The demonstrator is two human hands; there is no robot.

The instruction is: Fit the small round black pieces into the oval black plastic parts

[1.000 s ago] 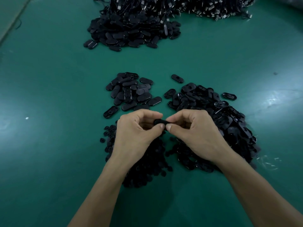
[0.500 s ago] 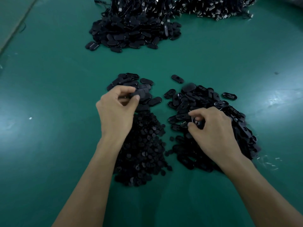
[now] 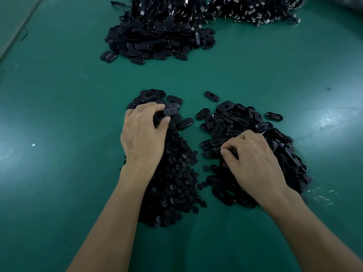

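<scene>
The green tabletop (image 3: 59, 173) carried everything. Far beyond the heap of round pieces (image 3: 176, 183) rose the biggest mound of ovals tangled with cables (image 3: 157, 36). Right of the heap sprawled the open oval parts (image 3: 245, 118), pointing every way. Just beyond the heap sat a small pile of closed ovals (image 3: 172, 99). The left hand (image 3: 143, 134) curled over that pile, its forearm hiding the heap's left edge. The right hand (image 3: 253, 160) dug into the open parts. I couldn't tell whether either hand gripped a piece. A lone oval (image 3: 211, 95) beyond the heap lay slantwise.
</scene>
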